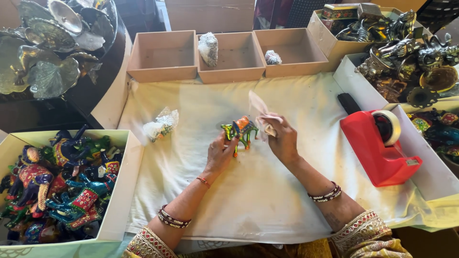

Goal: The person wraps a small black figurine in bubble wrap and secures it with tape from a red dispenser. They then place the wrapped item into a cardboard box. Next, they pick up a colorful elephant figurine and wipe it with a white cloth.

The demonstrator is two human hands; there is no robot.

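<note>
Left of the painted elephant figurine (pixel 240 131) we see a crinkly plastic-wrapped bundle (pixel 161 124) on the white cloth (pixel 248 191). Our left hand (pixel 219 154) pinches the glossy figurine; right of it, our right hand (pixel 283 139) clutches a soft pink rag (pixel 260 111) against it.

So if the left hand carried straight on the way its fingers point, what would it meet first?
Probably the middle shallow brown cardboard tray at the table's far edge; the left hand already holds the small painted green-and-orange animal figurine. Depth is uncertain.

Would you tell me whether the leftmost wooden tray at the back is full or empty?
Empty: the leftmost wooden tray shows only its bare bottom.
</note>
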